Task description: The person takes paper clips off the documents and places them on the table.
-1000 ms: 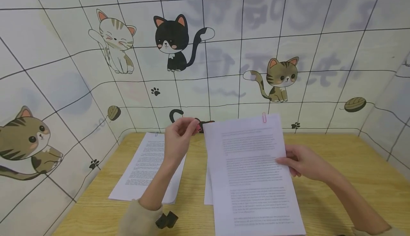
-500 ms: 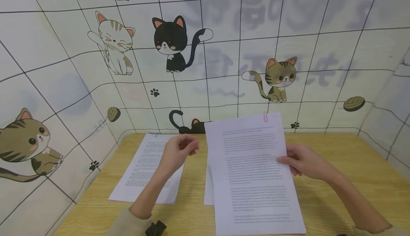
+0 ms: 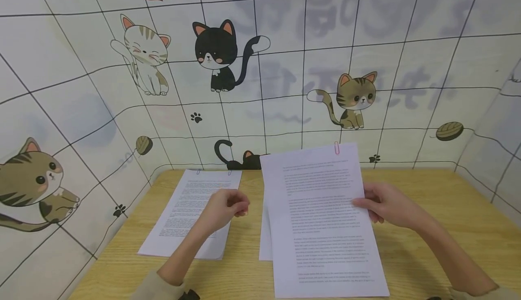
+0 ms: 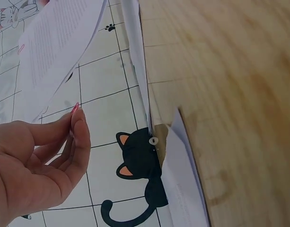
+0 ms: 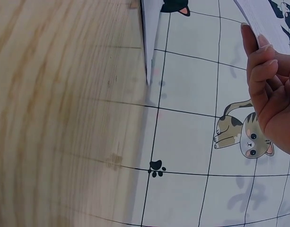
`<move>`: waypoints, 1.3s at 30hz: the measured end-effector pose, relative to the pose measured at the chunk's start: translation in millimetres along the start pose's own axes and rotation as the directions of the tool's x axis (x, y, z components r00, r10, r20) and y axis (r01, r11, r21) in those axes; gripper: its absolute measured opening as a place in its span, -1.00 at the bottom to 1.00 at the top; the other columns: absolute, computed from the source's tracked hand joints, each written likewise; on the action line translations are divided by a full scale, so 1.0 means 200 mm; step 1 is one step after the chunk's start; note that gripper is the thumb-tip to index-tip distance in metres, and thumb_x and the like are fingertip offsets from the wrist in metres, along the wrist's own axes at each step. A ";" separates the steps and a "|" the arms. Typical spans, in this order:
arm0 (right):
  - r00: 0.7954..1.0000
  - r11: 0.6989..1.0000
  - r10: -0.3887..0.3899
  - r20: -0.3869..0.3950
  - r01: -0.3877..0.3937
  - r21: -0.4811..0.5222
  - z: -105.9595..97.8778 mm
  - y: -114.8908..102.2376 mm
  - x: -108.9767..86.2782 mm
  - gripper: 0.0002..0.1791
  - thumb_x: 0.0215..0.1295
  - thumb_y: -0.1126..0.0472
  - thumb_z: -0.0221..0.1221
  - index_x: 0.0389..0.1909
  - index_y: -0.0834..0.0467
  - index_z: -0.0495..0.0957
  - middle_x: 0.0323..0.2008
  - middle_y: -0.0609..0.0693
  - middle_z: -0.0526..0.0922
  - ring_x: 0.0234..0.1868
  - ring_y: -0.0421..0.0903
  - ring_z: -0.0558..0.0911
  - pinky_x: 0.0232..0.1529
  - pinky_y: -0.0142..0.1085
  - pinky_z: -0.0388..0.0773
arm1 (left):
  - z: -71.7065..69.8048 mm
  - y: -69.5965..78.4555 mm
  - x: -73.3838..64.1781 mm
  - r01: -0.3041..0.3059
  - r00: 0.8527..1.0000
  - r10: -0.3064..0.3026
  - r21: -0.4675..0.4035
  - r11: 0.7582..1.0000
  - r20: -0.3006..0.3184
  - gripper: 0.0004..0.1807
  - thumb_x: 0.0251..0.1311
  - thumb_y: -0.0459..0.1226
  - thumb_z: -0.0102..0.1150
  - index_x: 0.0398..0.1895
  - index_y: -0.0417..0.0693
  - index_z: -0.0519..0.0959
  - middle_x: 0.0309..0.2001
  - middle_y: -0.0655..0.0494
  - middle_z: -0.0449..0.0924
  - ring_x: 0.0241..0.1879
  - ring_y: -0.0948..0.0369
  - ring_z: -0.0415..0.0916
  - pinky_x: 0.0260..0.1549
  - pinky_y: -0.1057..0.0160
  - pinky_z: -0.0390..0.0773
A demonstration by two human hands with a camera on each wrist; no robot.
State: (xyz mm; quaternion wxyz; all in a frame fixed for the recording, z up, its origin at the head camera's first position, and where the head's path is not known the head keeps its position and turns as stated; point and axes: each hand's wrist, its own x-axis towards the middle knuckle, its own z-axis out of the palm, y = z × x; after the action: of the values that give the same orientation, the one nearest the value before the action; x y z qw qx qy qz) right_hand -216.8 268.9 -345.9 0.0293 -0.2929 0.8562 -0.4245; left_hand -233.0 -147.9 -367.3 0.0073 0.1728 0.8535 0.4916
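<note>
My right hand [image 3: 384, 205] grips the right edge of a stapled-size sheaf of printed paper [image 3: 321, 227], thumb in front, and holds it tilted up over the table. A pink paper clip [image 3: 337, 148] sits on the sheaf's top edge, towards the right corner. Left of the sheaf, apart from it, my left hand [image 3: 224, 207] pinches another pink paper clip [image 4: 75, 108] between thumb and fingertips, best seen in the left wrist view. In the right wrist view, the right hand's fingers [image 5: 263, 71] lie behind and along the sheaf's edge.
A second printed stack [image 3: 187, 209] lies on the wooden table [image 3: 431, 209] at the left, with two bluish paper clips [image 3: 229, 172] on its top edge. More paper [image 3: 265, 239] lies partly hidden behind the held sheaf. A cat-patterned wall covering [image 3: 285, 73] stands at the back.
My left hand has come down and slightly left from the sheaf's top left corner, still pinching its clip. My right hand and the sheaf have stayed almost still.
</note>
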 end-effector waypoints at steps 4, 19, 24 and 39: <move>1.000 1.000 -0.005 0.002 0.005 0.001 0.00 0.00 0.00 -0.81 0.46 0.36 0.14 -0.01 0.37 0.54 -0.48 -0.10 0.67 -0.70 -0.23 0.42 -0.72 -0.40 0.32 | -0.01 -0.04 -0.01 0.013 1.000 -0.014 0.044 0.999 0.027 -0.96 0.32 -0.44 0.25 -0.29 -0.27 0.66 -0.44 0.08 0.65 -0.42 0.20 0.59 -0.31 0.15 0.67; 1.000 1.000 -0.009 0.010 0.009 0.002 -0.01 -0.01 0.00 -0.80 0.47 0.36 0.13 0.00 0.38 0.53 -0.46 -0.09 0.67 -0.70 -0.22 0.43 -0.72 -0.39 0.33 | -0.04 -0.08 -0.05 0.096 0.987 -0.115 0.167 0.981 0.108 -0.96 0.26 -0.45 0.29 -0.31 -0.30 0.66 -0.43 0.07 0.65 -0.41 0.13 0.60 -0.37 0.23 0.61; 1.000 1.000 -0.009 0.007 0.009 0.001 -0.01 -0.01 0.00 -0.81 0.46 0.36 0.14 0.00 0.37 0.53 -0.46 -0.09 0.68 -0.71 -0.22 0.43 -0.72 -0.39 0.33 | -0.06 -0.10 -0.03 0.104 0.977 -0.130 0.152 0.983 0.168 -0.96 0.23 -0.48 0.30 -0.37 -0.32 0.65 -0.46 -0.01 0.66 -0.45 0.12 0.59 -0.37 0.13 0.64; 1.000 1.000 0.003 0.012 -0.004 0.016 -0.01 -0.01 0.00 -0.77 0.47 0.35 0.14 0.04 0.38 0.51 -0.44 -0.08 0.68 -0.70 -0.20 0.43 -0.72 -0.39 0.34 | -0.08 -0.14 -0.01 0.124 0.953 -0.173 0.200 0.972 0.248 -0.93 0.16 -0.48 0.36 -0.45 -0.25 0.65 -0.50 0.02 0.65 -0.50 0.17 0.59 -0.43 0.22 0.64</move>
State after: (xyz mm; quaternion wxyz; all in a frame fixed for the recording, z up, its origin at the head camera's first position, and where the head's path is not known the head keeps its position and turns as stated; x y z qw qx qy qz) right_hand -216.4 269.5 -343.8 0.0375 -0.2937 0.8531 -0.4296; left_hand -241.1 -174.4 -383.3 0.1419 0.1715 0.8968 0.3823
